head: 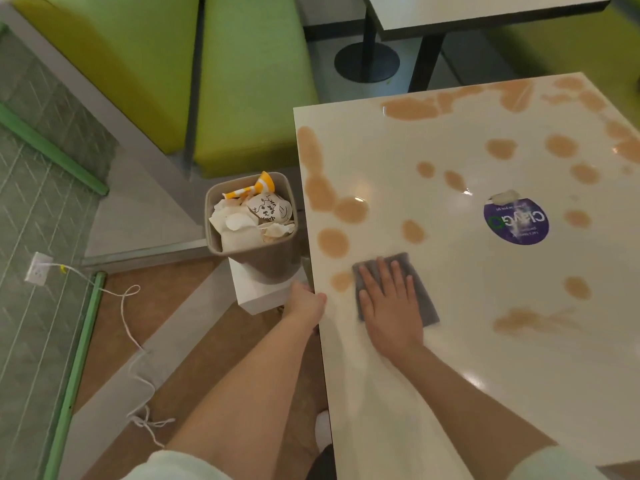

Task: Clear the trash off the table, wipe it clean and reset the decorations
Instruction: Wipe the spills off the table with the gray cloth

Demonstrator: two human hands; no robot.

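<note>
Grey cloth [398, 289] lies flat on the white bench [467, 341], near its left edge, and the right hand [389, 306] presses down on it with fingers straight and spread, palm covering the cloth's middle; its grip is wide, holding nothing by curl. Just to the left of the cloth a tan spill patch [341, 281] touches or nearly touches the cloth's edge. More tan puddles [322, 192] run up along the left edge of the bench and across its far side, with scattered round blots over the middle and a smeared streak [530, 322] to the right of the cloth. A round purple sticker [516, 221] sits on the bench top further right, with a small pale scrap [505, 196] at its upper rim.

The left hand [304, 301] rests at the bench's left edge, thumb on top and the fingers hidden below the edge, so how tightly its grip closes cannot be told.

Beside the bench, on a white box [259, 294] on the floor, stands a grey-brown bin [266, 261] filled with crumpled white paper, a printed paper cup [270, 207] and an orange-and-white striped item [254, 188]. Green and yellow-green seat cushions [242, 81] lie beyond the bin. Another table [467, 12] on a dark pedestal stands further back. A white cord [128, 323] trails across the floor from a wall socket [38, 268] on the left.
</note>
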